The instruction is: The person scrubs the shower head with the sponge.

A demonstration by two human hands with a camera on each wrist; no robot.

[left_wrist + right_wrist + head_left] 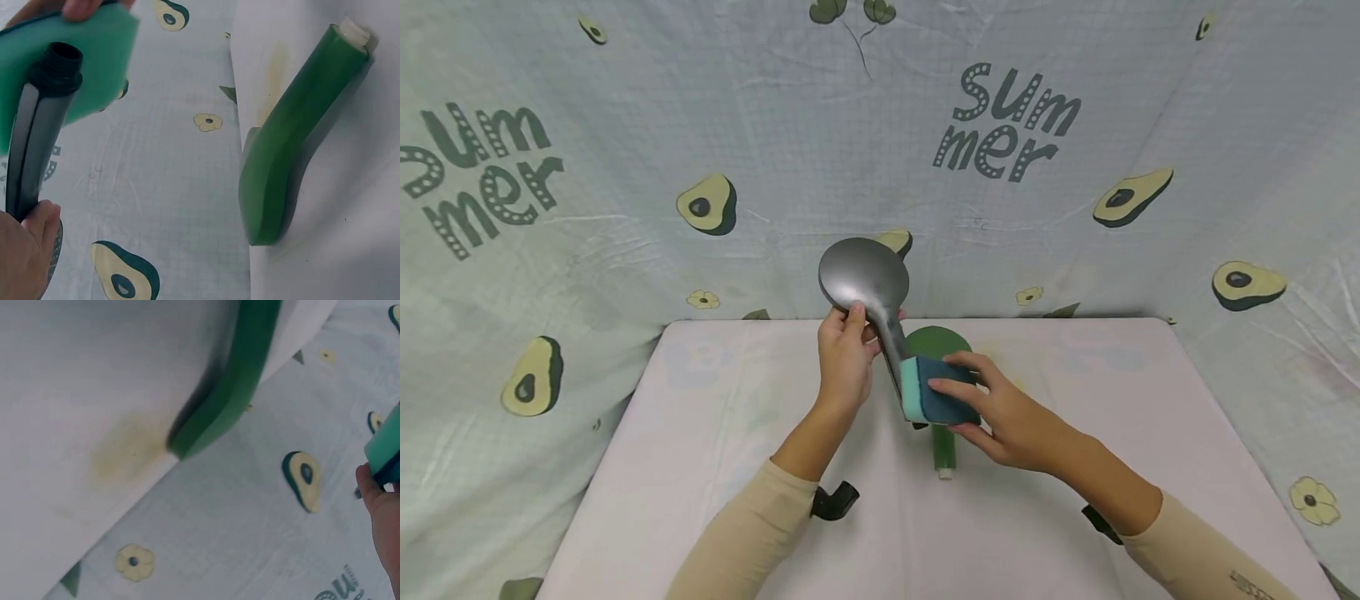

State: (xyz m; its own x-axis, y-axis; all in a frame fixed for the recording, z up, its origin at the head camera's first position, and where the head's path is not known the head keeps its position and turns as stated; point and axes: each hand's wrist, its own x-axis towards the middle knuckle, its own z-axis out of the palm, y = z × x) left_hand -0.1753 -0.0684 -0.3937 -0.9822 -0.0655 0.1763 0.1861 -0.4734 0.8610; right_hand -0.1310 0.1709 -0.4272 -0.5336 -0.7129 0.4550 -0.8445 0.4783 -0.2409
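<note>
My left hand (844, 354) grips a grey shower head (865, 275) at its neck, round head up and handle slanting down to the right. The threaded black end of the handle shows in the left wrist view. In my right hand (1011, 417) is a two-layer sponge (951, 392), teal foam with a dark blue face, pinched between thumb and fingers. The sponge's teal side (103, 69) lies right against the lower handle. Behind them a green shower head (281, 144) with a white threaded end lies on the table, partly hidden in the head view.
The white table (715, 442) has a yellowish stain (128, 450) near its far edge. A hanging cloth (760, 125) with avocado prints stands behind it. Dark straps or pieces show beside both forearms, one a black elbow-shaped piece (835, 502).
</note>
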